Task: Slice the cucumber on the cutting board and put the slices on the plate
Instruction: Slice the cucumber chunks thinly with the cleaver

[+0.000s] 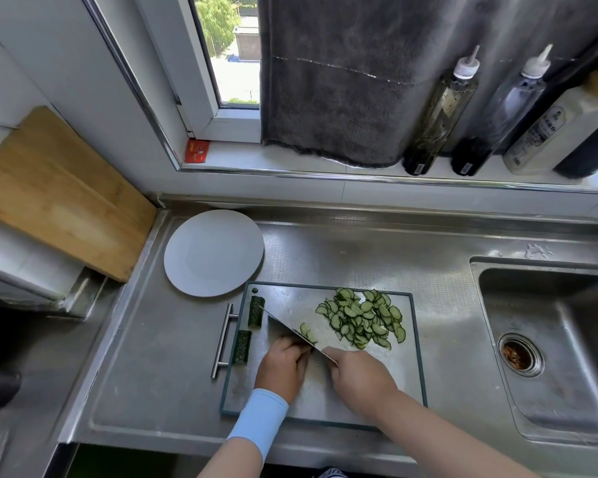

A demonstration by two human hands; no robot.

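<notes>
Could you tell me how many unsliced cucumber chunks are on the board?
2: one chunk at the board's far left edge, another nearer along it. A third may hide under the left hand.

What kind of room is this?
Most likely a home kitchen: there is a steel sink, a cutting board with cucumber slices, and sauce bottles on the windowsill.

Left hand [282,369] palm down, fingers curled under; right hand [359,376] just beside it, gripping a knife [281,329].
</notes>
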